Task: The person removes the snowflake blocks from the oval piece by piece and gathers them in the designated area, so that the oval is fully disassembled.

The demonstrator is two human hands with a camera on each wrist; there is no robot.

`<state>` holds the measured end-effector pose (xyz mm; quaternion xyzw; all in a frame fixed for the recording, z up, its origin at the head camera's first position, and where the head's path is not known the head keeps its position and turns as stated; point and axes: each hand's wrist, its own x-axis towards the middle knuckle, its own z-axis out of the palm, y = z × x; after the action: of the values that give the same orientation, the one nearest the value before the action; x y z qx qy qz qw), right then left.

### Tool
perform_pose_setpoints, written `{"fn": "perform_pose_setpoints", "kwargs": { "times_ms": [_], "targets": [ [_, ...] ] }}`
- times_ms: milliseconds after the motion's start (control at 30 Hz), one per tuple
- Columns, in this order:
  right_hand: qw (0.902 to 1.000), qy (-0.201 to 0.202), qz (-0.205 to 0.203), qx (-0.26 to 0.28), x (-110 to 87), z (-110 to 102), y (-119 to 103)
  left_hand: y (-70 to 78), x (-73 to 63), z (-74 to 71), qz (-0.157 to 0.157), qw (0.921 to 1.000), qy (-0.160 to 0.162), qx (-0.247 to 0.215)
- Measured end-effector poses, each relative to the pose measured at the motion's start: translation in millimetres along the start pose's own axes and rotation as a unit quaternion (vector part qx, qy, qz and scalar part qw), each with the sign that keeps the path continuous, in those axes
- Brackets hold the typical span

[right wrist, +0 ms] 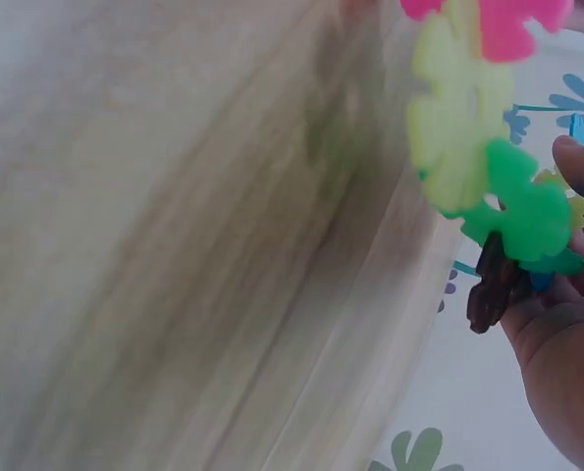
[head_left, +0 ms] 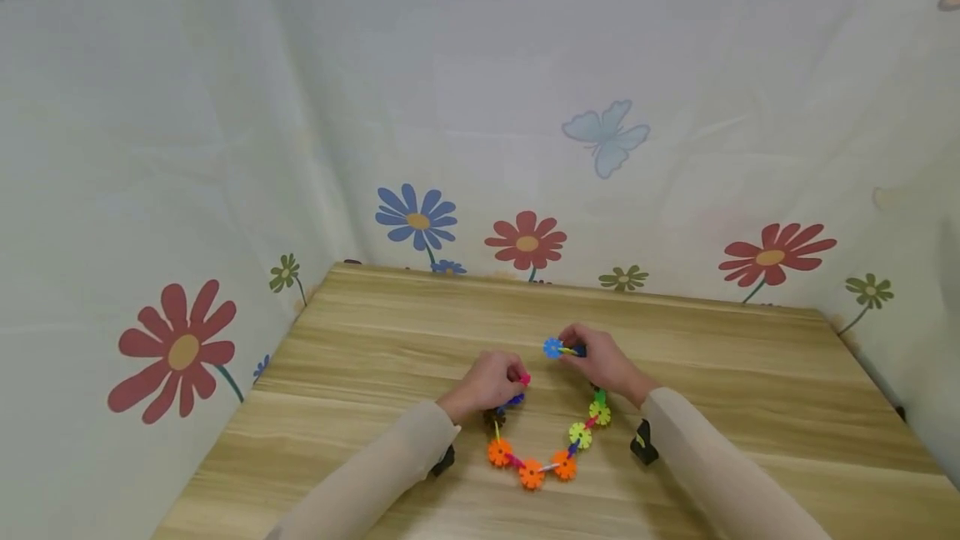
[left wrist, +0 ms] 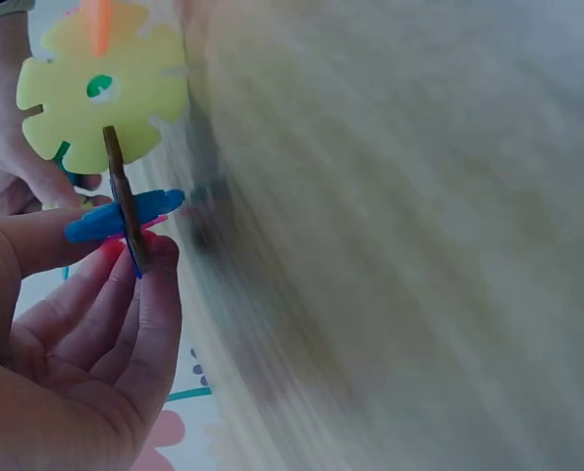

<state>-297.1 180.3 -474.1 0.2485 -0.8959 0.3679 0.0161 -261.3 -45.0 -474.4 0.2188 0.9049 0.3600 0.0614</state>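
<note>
A chain of notched plastic snowflake discs curves in a U between my hands, with several orange discs at its near bend. My left hand pinches the chain's left end, at a pink disc. Close to those fingers in the left wrist view are a blue disc, an edge-on brown disc and a yellow disc. My right hand grips the right end, where a light-blue disc sticks out leftward. A green disc and a brown disc hang beside it; its fingertips are partly hidden.
The wood-grain table extends around both hands. Behind and beside it hangs a pale cloth printed with flowers and a butterfly. A black device sits at the right wrist, another at the left.
</note>
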Motion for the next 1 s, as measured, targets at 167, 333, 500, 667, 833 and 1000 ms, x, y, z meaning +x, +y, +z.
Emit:
{"fn": "perform_pose_setpoints", "kwargs": {
  "times_ms": [167,333,500,667,833,1000],
  "targets": [
    [0.9999,0.002,0.014,0.004,7.1,0,0,-0.8,2.6,1.8,-0.016,0.9999,-0.002,-0.002],
    [0.9998,-0.002,0.021,0.004,10.2,-2,-3,-2.4,4.0,0.4,-0.022,0.9996,-0.005,-0.014],
    [1.0000,-0.001,0.005,0.004,10.4,-3,-6,-2.5,3.6,-3.1,-0.030,0.9991,-0.002,-0.029],
    [0.9999,0.002,-0.012,0.006,9.1,-2,-9,1.4,4.3,-7.8,-0.031,0.9981,0.015,-0.051],
    [0.9985,0.004,-0.054,0.009,6.3,1,-11,6.9,4.6,-10.9,-0.039,0.9945,0.038,-0.090],
    [0.9951,0.014,-0.098,-0.001,1.5,3,-14,12.7,5.6,-11.1,-0.032,0.9900,0.059,-0.124]
  ]
}}
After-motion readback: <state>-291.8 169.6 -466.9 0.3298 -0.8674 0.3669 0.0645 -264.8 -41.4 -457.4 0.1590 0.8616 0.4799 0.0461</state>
